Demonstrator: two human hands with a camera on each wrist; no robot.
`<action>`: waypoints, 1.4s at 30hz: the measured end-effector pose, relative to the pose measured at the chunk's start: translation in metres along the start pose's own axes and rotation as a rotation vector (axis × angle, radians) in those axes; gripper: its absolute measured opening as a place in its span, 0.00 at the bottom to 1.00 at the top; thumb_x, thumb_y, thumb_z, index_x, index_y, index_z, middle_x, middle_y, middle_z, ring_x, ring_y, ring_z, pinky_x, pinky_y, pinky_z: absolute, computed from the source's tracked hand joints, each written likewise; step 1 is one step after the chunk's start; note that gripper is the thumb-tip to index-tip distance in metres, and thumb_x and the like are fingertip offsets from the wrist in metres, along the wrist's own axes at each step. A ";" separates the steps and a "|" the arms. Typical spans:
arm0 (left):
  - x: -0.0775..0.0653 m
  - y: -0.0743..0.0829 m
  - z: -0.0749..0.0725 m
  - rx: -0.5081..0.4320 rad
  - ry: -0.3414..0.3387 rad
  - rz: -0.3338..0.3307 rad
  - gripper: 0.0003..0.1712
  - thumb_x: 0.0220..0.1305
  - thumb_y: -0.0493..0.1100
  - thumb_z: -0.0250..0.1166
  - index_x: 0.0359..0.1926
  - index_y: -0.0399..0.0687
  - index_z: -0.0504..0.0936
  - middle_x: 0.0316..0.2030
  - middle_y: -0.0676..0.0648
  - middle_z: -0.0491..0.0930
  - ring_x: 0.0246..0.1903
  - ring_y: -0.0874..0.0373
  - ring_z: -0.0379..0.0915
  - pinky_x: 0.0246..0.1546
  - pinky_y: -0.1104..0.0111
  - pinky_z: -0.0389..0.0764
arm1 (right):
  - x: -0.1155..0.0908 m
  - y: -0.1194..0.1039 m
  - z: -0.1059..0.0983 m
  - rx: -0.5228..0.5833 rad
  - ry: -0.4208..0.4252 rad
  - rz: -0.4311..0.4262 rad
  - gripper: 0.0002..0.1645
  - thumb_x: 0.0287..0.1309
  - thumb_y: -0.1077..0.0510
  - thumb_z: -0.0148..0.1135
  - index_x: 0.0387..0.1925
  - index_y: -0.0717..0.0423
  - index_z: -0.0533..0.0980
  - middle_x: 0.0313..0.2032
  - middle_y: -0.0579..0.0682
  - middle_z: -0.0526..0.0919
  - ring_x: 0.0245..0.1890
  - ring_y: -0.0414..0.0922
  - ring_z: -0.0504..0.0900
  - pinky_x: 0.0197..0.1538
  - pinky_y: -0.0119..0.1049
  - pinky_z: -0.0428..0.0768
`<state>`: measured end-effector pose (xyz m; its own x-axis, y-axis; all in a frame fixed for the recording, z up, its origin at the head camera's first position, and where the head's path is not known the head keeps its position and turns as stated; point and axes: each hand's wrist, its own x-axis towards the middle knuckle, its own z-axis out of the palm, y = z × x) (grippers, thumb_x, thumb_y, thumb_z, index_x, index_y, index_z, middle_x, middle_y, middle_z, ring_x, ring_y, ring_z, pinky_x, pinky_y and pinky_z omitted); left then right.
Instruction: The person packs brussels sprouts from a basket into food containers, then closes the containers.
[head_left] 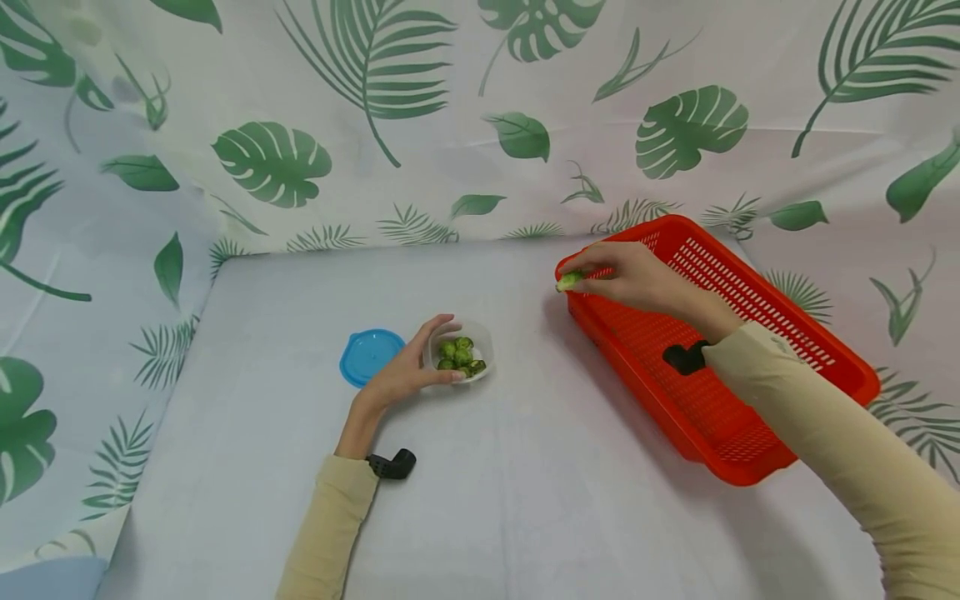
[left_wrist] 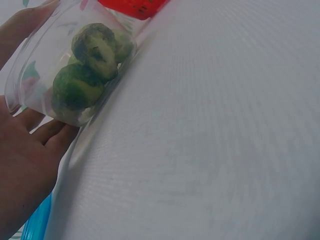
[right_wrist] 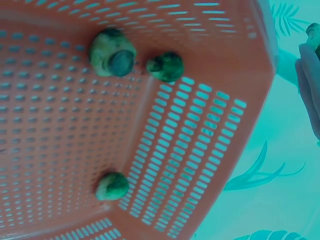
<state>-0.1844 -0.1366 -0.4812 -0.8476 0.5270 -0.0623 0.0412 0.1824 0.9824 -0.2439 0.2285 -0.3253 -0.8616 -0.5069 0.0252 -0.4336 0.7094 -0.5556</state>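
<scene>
My left hand point(head_left: 408, 367) grips a clear plastic tub point(head_left: 489, 342) from its left side, thumb at the near side and fingers at the far side. Several Brussels sprouts point(head_left: 461, 354) lie inside, and they show through the wall in the left wrist view. Between thumb and fingertips, my right hand point(head_left: 626, 271) pinches another Brussels sprout point(head_left: 568, 281) over the far left corner of a red plastic basket point(head_left: 622, 362). That hand appears only at the right edge of the right wrist view. Three Brussels sprouts rest in the basket there, one of them a green sprout point(right_wrist: 112, 186) low down.
A round blue lid point(head_left: 369, 357) lies on the white tabletop point(head_left: 480, 500) just left of the tub. The long basket stands slanted along the table's right side. Behind and on both sides hangs a leaf-print cloth point(head_left: 420, 183).
</scene>
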 end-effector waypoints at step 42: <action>0.004 -0.001 0.000 -0.024 0.011 -0.022 0.55 0.63 0.40 0.74 0.82 0.57 0.49 0.77 0.51 0.60 0.81 0.52 0.40 0.76 0.37 0.43 | 0.047 -0.047 0.053 0.123 -0.294 -0.165 0.17 0.61 0.69 0.70 0.52 0.63 0.84 0.49 0.56 0.87 0.50 0.52 0.88 0.55 0.47 0.85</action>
<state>-0.1877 -0.1349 -0.4821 -0.8537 0.5142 -0.0824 0.0099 0.1742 0.9847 -0.2501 0.1448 -0.3419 -0.6621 -0.7416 -0.1079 -0.5101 0.5514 -0.6601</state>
